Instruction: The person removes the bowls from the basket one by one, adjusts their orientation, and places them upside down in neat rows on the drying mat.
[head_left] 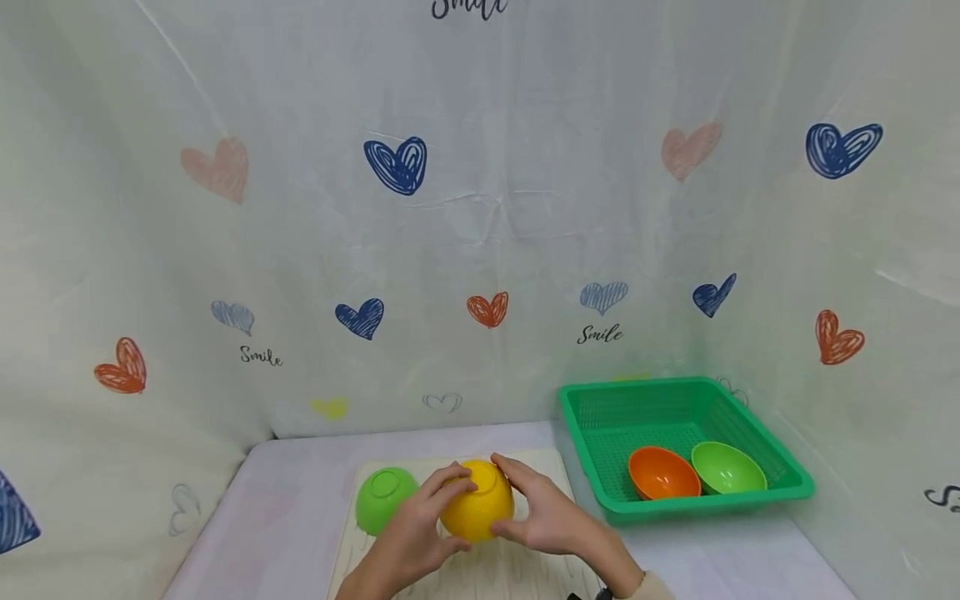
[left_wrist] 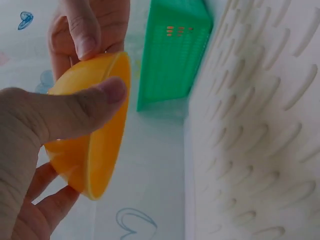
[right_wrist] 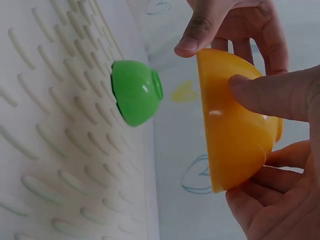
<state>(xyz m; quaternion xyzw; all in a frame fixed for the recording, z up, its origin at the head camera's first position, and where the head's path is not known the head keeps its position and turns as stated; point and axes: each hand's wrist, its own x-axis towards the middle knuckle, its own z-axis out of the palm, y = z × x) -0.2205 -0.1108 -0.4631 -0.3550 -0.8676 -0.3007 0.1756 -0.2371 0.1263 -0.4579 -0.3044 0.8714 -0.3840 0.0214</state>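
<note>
A yellow bowl [head_left: 480, 508] is held upside down between both hands, its base ring facing up. My left hand [head_left: 420, 525] grips its left side, fingers over the top and thumb low at the rim. From the right, my right hand [head_left: 546, 510] grips the opposite side with thumb and fingers spread round the wall. In the right wrist view the bowl's rim [right_wrist: 206, 125] hangs above the ridged cream mat [right_wrist: 65, 150]. A green bowl [head_left: 386, 500] rests upside down on the mat, left of the yellow one.
A green plastic basket [head_left: 622, 505] stands at the right rear of the table. Inside it, an orange bowl [head_left: 663, 473] and a light green bowl [head_left: 727, 468] lie side by side, tilted with openings showing. A curtain printed with hearts [head_left: 525, 208] surrounds the table [head_left: 247, 517].
</note>
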